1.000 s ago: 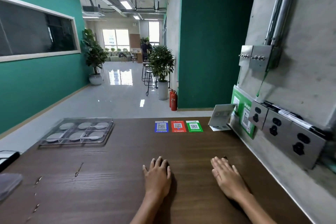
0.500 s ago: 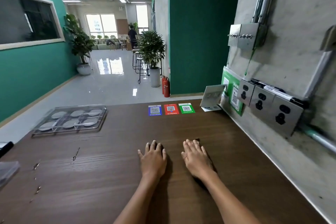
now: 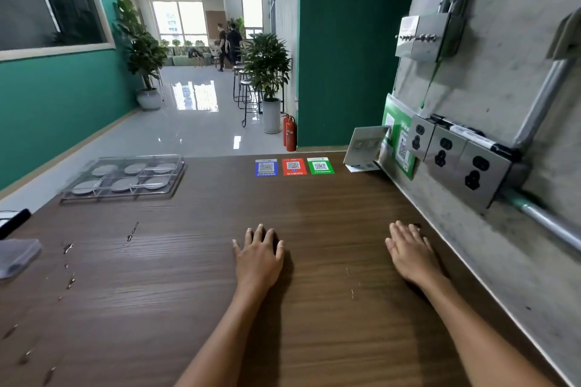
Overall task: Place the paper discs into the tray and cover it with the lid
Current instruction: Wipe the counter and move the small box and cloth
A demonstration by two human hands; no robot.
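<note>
Both hands are laid flat, palms down, fingers straight, nothing held: the left hand (image 3: 258,256) at centre of the wooden table (image 3: 195,276), the right hand (image 3: 410,253) toward 3 o'clock. The clear tray (image 3: 124,177) is seen well apart at 10 o'clock, its lid (image 3: 176,163) on, six paper discs (image 3: 86,188) counted inside. Compared with half a second earlier, the hands are spread wider apart. Three coloured code stickers (image 3: 294,166) are seen at 12 o'clock.
</note>
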